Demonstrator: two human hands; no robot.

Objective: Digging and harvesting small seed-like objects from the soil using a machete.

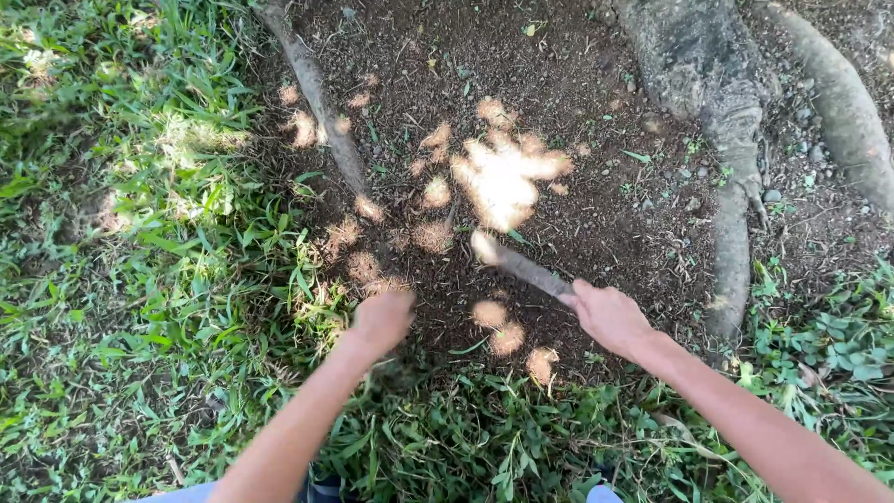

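My right hand (607, 315) grips the handle of a short blade-like tool (517, 265) that points up and left over bare dark soil (559, 112). The tool's tip is blurred and lit by a sun patch. My left hand (380, 319) is closed in a loose fist at the grass edge; whether it holds grass or nothing is not visible. Both forearms reach in from the bottom of the view.
Thick tree roots (736, 140) run down the right side, another root (843, 102) lies at far right, and a thin root (321, 102) crosses the upper left. Green grass (121, 279) covers the left, and leafy weeds (521, 447) fill the bottom.
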